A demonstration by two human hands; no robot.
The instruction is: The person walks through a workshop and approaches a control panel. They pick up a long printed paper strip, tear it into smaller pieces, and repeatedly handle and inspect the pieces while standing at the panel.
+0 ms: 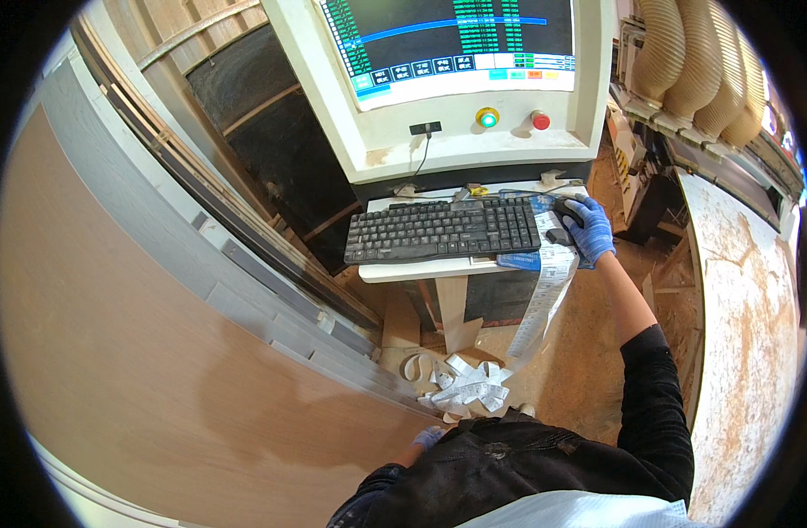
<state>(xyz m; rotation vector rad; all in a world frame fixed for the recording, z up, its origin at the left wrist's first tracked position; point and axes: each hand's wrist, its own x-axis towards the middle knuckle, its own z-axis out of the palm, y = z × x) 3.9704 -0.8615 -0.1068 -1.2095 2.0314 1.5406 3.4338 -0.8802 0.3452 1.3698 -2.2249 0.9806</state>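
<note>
My right hand [590, 231], in a blue glove, rests with curved fingers over a black computer mouse [560, 236], partly hidden beneath it. To its left, a black keyboard [443, 231] lies on a white shelf [403, 272]. A long strip of printed white labels [544, 299] hangs from the shelf beside the mouse and runs down to a tangled heap of strip [475, 385] on the floor. Low down near my body is my gloved left hand [430, 436], by the edge of a wood-toned board [201, 352]; its fingers are mostly hidden.
Above the shelf stands a machine console with a lit screen [456, 44], a green lit button [487, 118] and a red knob [540, 120]. Boards stack along the left. Ribbed hoses [685, 62] and a dusty white panel [746, 334] occupy the right side.
</note>
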